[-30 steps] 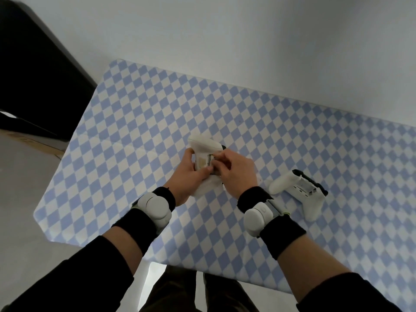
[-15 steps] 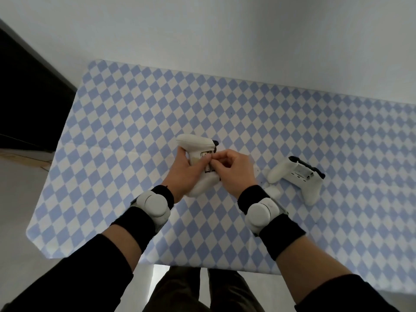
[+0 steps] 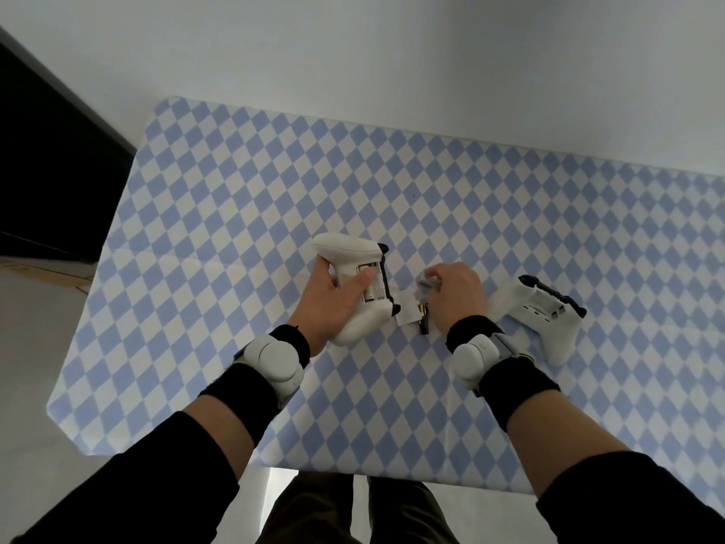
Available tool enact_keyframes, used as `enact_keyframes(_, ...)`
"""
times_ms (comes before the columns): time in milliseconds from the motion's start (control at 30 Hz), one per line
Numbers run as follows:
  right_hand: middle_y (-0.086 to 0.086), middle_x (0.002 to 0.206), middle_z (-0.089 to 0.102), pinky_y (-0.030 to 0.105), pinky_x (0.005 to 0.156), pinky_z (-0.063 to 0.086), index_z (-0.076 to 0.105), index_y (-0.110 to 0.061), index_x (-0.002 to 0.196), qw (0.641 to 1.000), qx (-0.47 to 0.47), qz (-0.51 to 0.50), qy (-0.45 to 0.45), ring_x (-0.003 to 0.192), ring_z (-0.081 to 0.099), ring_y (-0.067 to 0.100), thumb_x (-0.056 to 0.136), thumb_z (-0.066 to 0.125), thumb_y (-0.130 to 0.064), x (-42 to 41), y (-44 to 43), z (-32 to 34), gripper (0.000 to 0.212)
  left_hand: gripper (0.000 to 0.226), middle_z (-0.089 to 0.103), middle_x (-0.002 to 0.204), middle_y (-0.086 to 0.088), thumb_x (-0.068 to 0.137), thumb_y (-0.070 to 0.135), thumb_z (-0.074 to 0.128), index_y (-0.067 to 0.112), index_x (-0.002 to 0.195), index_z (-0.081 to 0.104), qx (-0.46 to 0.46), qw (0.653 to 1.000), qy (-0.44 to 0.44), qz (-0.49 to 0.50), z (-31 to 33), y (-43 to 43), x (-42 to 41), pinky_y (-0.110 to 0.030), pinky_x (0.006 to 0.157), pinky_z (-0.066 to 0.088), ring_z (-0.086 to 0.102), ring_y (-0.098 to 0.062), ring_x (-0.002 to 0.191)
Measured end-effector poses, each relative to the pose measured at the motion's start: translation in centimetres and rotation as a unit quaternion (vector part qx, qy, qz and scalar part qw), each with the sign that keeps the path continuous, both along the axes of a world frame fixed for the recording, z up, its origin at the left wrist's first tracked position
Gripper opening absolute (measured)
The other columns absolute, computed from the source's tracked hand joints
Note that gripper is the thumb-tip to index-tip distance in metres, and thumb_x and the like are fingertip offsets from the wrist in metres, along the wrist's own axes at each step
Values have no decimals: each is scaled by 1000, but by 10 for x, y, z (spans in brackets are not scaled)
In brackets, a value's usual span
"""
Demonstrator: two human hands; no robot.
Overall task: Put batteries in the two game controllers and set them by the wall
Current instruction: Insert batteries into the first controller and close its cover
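One controller [image 3: 355, 286] sits in left-hand fingers [image 3: 363, 278]; batteries [image 3: 423, 314] beneath right fingers [image 3: 433, 273].

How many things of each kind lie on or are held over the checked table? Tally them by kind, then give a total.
White game controllers: 2 (held one, lying one)
Torn white battery pack: 1
Bare hands: 2 (left, right)
Total: 5

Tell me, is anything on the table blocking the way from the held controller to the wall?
Nothing visible does. The left hand holds the controller, and the checked tablecloth between it and the wall is bare. The second controller lies off to the right.
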State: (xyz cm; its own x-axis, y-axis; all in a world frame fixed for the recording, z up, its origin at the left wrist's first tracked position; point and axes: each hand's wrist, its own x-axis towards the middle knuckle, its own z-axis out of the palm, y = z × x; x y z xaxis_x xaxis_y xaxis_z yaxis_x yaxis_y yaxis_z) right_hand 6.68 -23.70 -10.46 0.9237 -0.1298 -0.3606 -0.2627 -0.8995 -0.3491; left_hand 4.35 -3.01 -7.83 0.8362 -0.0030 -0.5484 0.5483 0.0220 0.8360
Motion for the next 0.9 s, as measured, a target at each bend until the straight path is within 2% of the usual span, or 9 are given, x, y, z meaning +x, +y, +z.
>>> enact_keyframes(100, 12, 111, 63, 38, 86, 50, 71, -13, 112, 999, -29, 34, -4, 104, 56, 30, 94, 58, -8, 3, 2, -2, 22, 38, 75, 116, 3, 99, 34, 72, 44, 125, 47, -9, 1000, 3, -8, -3, -1, 0, -30, 79, 62, 76, -16, 104)
enact_keyframes(200, 11, 113, 63, 38, 88, 50, 66, -15, 119, 998, -19, 53, -2, 106, 56, 29, 96, 59, -11, 3, 2, -2, 24, 39, 75, 113, 5, 98, 32, 73, 45, 124, 47, -11, 1000, 3, -18, -2, -1, -1, -25, 73, 62, 77, -8, 97)
enact_keyframes(333, 4, 107, 64, 25, 81, 44, 65, -19, 119, 993, 113, 4, -18, 95, 60, 19, 99, 58, -17, 0, 2, 8, 22, 43, 75, 110, 8, 95, 26, 77, 47, 119, 48, -8, 1000, -1, -23, -4, 1, -4, -23, 71, 62, 77, 1, 86)
enact_keyframes(467, -5, 88, 65, 13, 70, 41, 65, -21, 106, 978, 203, -29, -33, 76, 58, 4, 93, 67, -14, -7, 4, 20, 14, 56, 76, 117, 2, 93, 28, 80, 37, 136, 46, -1, 1000, 6, -12, -6, 0, -6, -36, 84, 64, 78, -11, 99)
enact_keyframes(533, -9, 83, 63, 11, 69, 42, 64, -20, 104, 976, 215, -31, -31, 76, 57, -2, 93, 68, -15, -12, 3, 26, 14, 57, 75, 120, 0, 92, 28, 81, 37, 136, 46, 3, 1000, 6, -10, -5, -2, -8, -42, 89, 63, 76, -18, 106)
enact_keyframes(600, -12, 82, 64, 11, 69, 43, 65, -20, 104, 973, 226, -38, -31, 76, 59, -2, 92, 70, -16, -13, 5, 28, 13, 52, 75, 119, -1, 93, 27, 80, 40, 131, 47, 2, 1000, 7, -9, -4, -2, -9, -39, 86, 64, 76, -17, 105)
enact_keyframes(667, -12, 82, 66, 13, 72, 47, 67, -21, 104, 970, 238, -41, -28, 78, 62, 0, 91, 71, -18, -15, 6, 33, 14, 48, 76, 117, -1, 93, 26, 79, 44, 125, 48, 4, 1000, 7, -11, -2, -3, -11, -35, 81, 64, 77, -14, 101)
enact_keyframes(800, -5, 88, 73, 27, 82, 57, 71, -23, 112, 963, 268, -33, -18, 84, 70, 10, 93, 68, -19, -20, 10, 37, 19, 46, 76, 116, -1, 94, 24, 79, 49, 118, 49, 4, 1000, 7, -10, 1, -6, -14, -37, 81, 65, 78, -18, 102)
enact_keyframes(900, -2, 89, 73, 33, 82, 61, 70, -23, 119, 953, 303, -31, -9, 81, 72, 13, 94, 68, -23, -22, 14, 47, 25, 51, 76, 120, -2, 94, 26, 79, 39, 131, 48, 2, 1000, 1, -11, 3, -7, -14, -41, 84, 65, 78, -18, 102)
